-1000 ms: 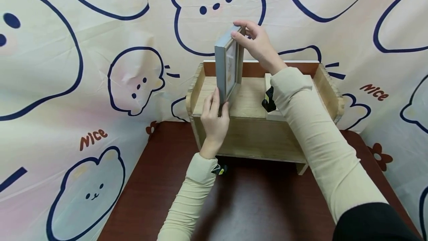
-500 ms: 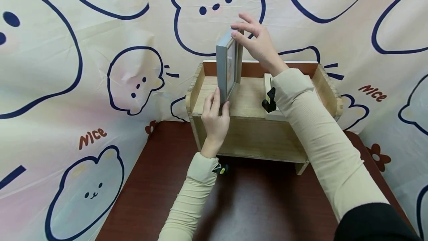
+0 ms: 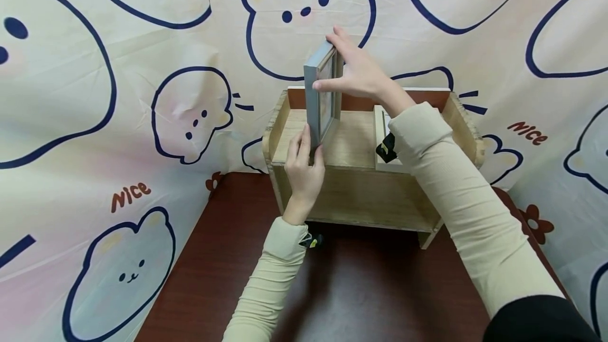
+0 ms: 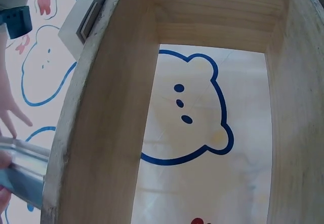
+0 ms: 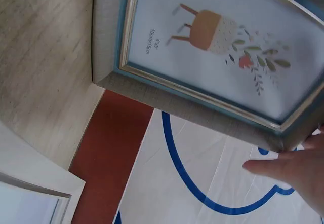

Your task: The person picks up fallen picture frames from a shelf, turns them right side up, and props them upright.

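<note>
Grey-blue along its near side, the picture frame (image 3: 324, 107) stood upright over the left half of the wooden shelf (image 3: 356, 146), its print facing right; whether its bottom edge fully rested there could not be told. The left hand (image 3: 305, 176) pinched its near lower corner between fingers and thumb. What had just changed was the right hand (image 3: 363, 72): bunched at the top edge a moment earlier, its fingers were now spread wide, fingertips by the far top corner, thumb across the near side, its pressure unclear. The frame had hardly shifted, so steadying it probably fell more to the left hand. Farther right, a white frame (image 3: 379, 130) lay flat, partly hidden by the sleeve (image 3: 427, 136).
</note>
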The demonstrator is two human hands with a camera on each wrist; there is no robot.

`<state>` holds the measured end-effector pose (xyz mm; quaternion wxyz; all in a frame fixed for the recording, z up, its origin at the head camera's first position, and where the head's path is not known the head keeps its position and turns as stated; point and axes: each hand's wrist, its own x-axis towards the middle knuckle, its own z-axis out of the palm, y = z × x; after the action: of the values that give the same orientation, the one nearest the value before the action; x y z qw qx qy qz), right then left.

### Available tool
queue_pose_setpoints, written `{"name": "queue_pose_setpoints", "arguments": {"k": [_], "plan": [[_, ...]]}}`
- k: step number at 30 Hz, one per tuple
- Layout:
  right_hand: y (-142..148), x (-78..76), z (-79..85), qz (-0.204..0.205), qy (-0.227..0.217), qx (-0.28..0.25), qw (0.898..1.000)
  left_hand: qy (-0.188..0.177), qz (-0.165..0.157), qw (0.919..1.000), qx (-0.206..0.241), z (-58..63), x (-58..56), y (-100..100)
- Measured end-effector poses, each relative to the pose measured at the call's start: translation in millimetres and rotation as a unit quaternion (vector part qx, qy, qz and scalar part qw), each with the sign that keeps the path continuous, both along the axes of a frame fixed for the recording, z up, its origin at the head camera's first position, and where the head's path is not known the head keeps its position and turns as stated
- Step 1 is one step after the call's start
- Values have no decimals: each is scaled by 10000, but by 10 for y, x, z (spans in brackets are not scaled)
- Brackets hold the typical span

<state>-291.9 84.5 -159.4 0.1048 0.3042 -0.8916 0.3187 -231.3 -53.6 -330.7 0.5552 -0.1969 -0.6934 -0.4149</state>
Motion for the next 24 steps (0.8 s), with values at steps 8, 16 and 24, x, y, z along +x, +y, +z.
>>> {"name": "queue_pose_setpoints", "arguments": {"k": [8,16,24], "plan": [[-17,2,-31,-135,220,62,9996,-590,-1936,9792,-128,115,-129,-322],[48,-55,-24,264,-132,-185,9994,-2706,-3316,9028,-431,442,-23,-471],[153,-153,-50,939,-363,-747,9921,-2824,-3148,9051,-446,494,47,-337]]}}
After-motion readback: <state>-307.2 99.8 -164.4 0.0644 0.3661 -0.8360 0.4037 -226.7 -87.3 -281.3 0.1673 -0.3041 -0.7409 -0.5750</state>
